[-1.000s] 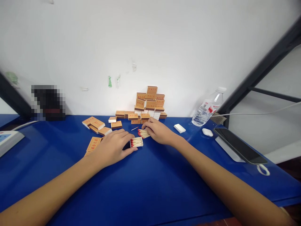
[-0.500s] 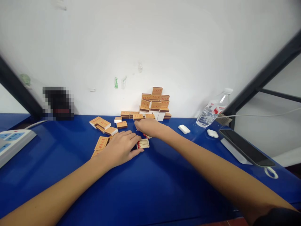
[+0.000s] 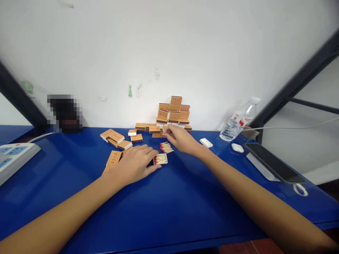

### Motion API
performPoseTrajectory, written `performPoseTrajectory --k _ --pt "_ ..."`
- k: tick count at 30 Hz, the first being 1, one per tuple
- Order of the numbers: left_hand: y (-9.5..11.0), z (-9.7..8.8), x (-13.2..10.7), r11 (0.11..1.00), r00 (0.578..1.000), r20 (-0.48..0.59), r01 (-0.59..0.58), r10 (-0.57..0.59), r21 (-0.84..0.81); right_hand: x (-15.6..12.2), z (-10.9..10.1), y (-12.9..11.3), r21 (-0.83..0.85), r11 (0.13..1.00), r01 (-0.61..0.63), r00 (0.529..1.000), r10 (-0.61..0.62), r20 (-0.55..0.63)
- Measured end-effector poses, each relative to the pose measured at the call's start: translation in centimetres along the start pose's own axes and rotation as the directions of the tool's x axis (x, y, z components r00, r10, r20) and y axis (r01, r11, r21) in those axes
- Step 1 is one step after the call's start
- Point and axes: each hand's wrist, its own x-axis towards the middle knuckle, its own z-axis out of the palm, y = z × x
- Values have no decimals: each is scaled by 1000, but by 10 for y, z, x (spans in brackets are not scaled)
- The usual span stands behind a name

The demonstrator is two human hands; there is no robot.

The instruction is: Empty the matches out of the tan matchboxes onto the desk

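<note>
My left hand (image 3: 135, 164) lies on the blue table (image 3: 169, 204), fingers curled against an open matchbox tray (image 3: 160, 159) full of red-tipped matches, holding its left side. My right hand (image 3: 180, 138) is raised a little above a loose pile of matches (image 3: 166, 147), thumb and forefinger pinched on a single match. A stack of orange matchboxes (image 3: 172, 114) stands against the wall just behind it.
More matchboxes (image 3: 116, 140) lie scattered left of my left hand. A water bottle (image 3: 237, 121), a small white box (image 3: 206, 142), a white earbud case (image 3: 237, 147) and a phone (image 3: 272, 162) sit at the right. A power strip (image 3: 13, 158) lies at the far left.
My right hand reached left past the loose matches, then drew back and lifted with a match pinched in its fingers. My left hand stayed on the tray.
</note>
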Motion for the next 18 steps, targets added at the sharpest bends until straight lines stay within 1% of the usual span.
performPoseTrajectory --k 3,5,8,10,12,13,15,17,18 --pt "0 0 0 1000 1000 7 8 -8 -4 -8 0 10 76 997 12 999 -9 -44" --pt "-1 0 0 1000 1000 2 10 -10 -7 -11 2 11 126 992 -6 997 16 -78" --pt "-2 1 0 1000 1000 -7 9 -9 -11 -11 8 10 274 956 -102 986 133 -99" --pt "-4 1 0 1000 1000 -8 5 -5 -12 -11 13 11 412 896 -166 971 222 -91" --pt "-4 1 -1 1000 1000 -7 -1 0 -12 -13 17 13 493 838 -234 953 299 -56" --pt "-4 1 -1 1000 1000 -9 -2 1 -12 -14 18 15 482 832 -274 944 327 -29" --pt "-4 1 -1 1000 1000 -12 -3 3 -9 -19 15 15 367 871 -327 934 356 -14" --pt "-4 0 0 1000 1000 -11 2 -2 -5 -24 6 7 238 918 -317 936 343 -75" --pt "-3 0 0 1000 1000 -7 5 -5 -2 -27 0 -1 218 930 -295 941 322 -101"
